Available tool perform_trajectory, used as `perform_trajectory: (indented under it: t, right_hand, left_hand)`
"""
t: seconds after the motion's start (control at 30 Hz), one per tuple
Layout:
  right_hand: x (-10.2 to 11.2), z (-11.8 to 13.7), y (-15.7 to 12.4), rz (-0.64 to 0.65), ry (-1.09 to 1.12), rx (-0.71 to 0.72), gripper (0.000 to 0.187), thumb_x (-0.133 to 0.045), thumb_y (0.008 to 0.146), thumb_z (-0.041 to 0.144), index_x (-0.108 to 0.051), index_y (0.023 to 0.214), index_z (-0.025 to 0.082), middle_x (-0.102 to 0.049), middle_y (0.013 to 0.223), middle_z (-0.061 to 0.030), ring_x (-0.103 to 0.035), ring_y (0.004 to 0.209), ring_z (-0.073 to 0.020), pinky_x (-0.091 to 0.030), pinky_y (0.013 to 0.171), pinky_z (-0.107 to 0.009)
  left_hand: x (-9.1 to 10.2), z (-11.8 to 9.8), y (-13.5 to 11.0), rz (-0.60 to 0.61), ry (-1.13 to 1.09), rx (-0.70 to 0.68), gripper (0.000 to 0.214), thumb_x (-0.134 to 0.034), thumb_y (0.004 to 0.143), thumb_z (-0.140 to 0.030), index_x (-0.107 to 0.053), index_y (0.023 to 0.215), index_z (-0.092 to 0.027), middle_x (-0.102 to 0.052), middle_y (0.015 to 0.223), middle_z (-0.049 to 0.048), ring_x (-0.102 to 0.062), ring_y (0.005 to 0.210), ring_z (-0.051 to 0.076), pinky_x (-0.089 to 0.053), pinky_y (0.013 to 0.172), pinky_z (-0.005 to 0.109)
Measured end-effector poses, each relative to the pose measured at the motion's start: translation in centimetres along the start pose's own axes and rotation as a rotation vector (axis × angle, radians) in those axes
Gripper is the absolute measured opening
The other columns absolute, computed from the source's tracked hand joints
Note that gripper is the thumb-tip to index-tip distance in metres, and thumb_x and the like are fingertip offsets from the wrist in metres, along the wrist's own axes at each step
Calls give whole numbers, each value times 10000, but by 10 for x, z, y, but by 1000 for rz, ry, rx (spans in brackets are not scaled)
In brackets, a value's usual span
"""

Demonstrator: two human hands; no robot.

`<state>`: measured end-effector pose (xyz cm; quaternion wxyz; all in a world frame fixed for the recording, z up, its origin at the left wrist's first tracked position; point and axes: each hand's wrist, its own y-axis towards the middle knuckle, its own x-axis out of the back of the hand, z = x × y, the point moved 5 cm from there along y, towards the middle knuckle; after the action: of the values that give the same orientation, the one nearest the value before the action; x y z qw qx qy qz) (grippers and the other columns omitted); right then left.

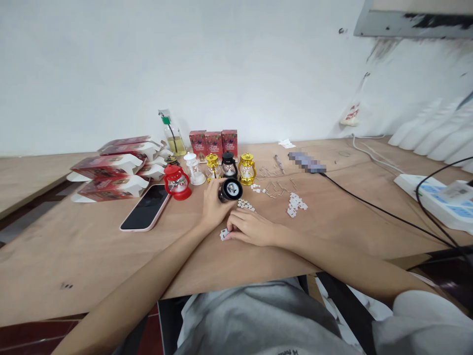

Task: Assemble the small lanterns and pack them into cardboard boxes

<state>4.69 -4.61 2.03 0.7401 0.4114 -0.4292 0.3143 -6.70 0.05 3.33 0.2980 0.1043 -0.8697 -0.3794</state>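
My left hand is closed around a small black lantern, tipped so that its round base faces me. Inside the base a white part with a metal contact shows. My right hand rests low on the table just below, its thumb and fingers pinched on a small white plastic piece. Several round white discs lie just beyond my right hand. Behind my left hand stand a red lantern, a white lantern, another black lantern and a gold lantern.
Flattened red boxes are stacked at the left by a phone. Red cartons and a pump bottle stand behind. Rightward lie bent wires, white plastic pieces, a screwdriver and a power strip.
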Motion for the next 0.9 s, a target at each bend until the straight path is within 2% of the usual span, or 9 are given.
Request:
perform_trajectory:
  t: [0.17, 0.37, 0.57, 0.67, 0.73, 0.83, 0.9]
  right_hand:
    - [1, -3, 1, -13, 26, -44, 193, -529, 915, 329, -536, 815, 165, -611, 852, -56, -547, 797, -159, -432, 756, -288]
    - [1, -12, -1, -99, 14, -152, 190, -464, 943, 284, -523, 804, 170, -616, 849, -58, -542, 843, -180, -415, 820, -326]
    - [7, -11, -3, -209, 80, -137, 159, -473, 930, 280, -520, 817, 178, -612, 827, -53, -533, 806, -179, -417, 832, -339]
    - [8, -4, -3, -138, 169, -18, 91, -552, 884, 269, -553, 868, 180, -618, 860, -47, -546, 838, -172, -432, 822, -315]
    - [7, 0, -3, -73, 196, 52, 150, -620, 843, 308, -571, 896, 177, -615, 899, -51, -551, 865, -172, -442, 815, -304]
    - [5, 0, -4, -45, 192, 65, 259, -694, 784, 371, -582, 904, 171, -604, 901, -47, -549, 855, -169, -451, 808, -302]
    - [3, -2, -4, -46, 194, 53, 258, -710, 771, 366, -586, 882, 168, -595, 877, -38, -551, 823, -158, -460, 777, -286]
  left_hand:
    - [0, 0, 0, -3, -17, -1, 383, -673, 659, -178, -526, 1012, -185, -602, 966, 40, -579, 925, 225, -436, 795, 343]
    - [0, 0, 0, -11, -9, -3, 389, -680, 643, -163, -526, 999, -189, -605, 956, 31, -583, 914, 215, -445, 788, 333]
    - [0, -1, 0, -16, -6, 1, 385, -687, 659, -194, -529, 1010, -194, -611, 958, 30, -589, 909, 214, -450, 785, 333]
    - [0, 0, 0, -15, 6, 7, 390, -681, 655, -189, -526, 1013, -196, -609, 959, 31, -586, 906, 215, -450, 793, 339]
    - [1, 0, 0, -14, 0, -1, 388, -668, 655, -179, -525, 1015, -196, -602, 957, 29, -581, 899, 210, -453, 793, 335]
    - [1, 0, 1, -16, -10, -12, 383, -654, 656, -171, -525, 1016, -195, -597, 962, 30, -578, 903, 207, -457, 793, 332]
    - [1, 0, 1, -17, -10, -13, 391, -655, 645, -159, -525, 1012, -194, -597, 964, 31, -579, 910, 210, -459, 799, 335]
